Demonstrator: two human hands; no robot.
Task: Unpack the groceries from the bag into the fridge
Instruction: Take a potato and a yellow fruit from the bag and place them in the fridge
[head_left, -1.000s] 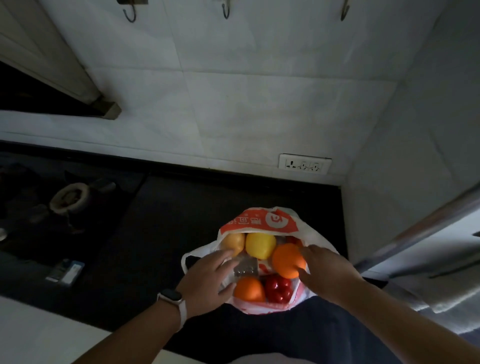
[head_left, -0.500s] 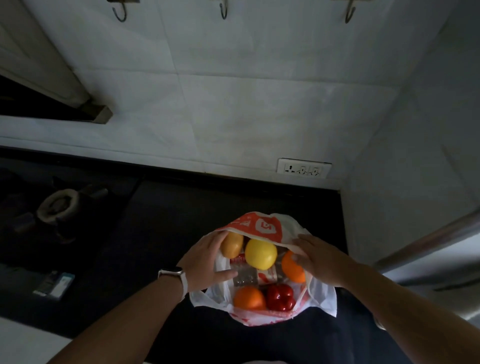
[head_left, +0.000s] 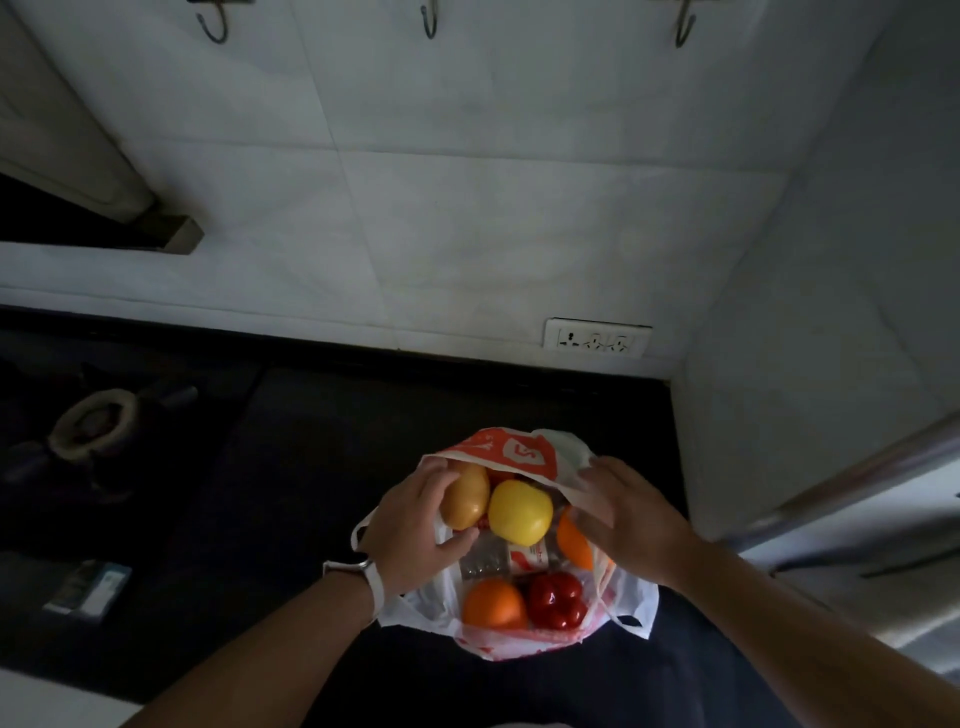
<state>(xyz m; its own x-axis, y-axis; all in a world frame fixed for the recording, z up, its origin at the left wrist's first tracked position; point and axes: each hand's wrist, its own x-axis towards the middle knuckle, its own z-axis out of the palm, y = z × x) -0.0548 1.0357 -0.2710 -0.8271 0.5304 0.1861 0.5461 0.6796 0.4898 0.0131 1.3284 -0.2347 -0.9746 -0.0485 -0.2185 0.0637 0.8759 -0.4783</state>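
Plastic bag (head_left: 635, 600) sits open on the dark tabletop (head_left: 332, 457). My left hand (head_left: 410, 525) curls round a potato (head_left: 467, 501) inside it; my right hand (head_left: 631, 519) lies nearly flat on its rim.

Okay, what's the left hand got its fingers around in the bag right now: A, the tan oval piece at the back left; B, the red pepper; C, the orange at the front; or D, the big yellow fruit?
A: the left hand curls its fingers over the tan oval piece, with the thumb coming in beneath it, at the back left of the bag.
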